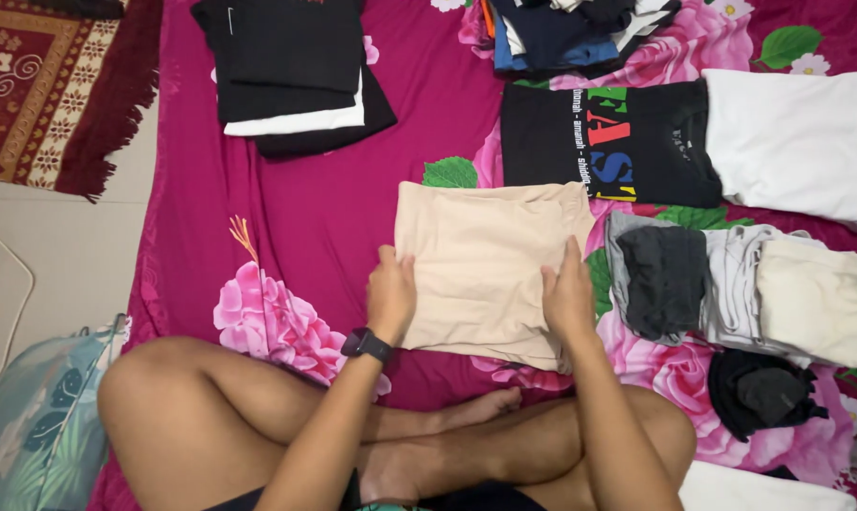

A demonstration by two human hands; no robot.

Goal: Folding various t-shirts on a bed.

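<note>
Both palms flat, gripping nothing: left hand (pixel 390 295), right hand (pixel 567 295) on beige garment (pixel 480 265). Keep its edges square mid-sheet (pixel 305 203).

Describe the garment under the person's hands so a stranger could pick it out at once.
On the magenta flowered sheet, look straight ahead of the seated person's crossed legs. There lies the beige folded garment, with the left hand and right hand pressing on its near corners. It is the only plain tan piece, below the black printed shirt.
</note>
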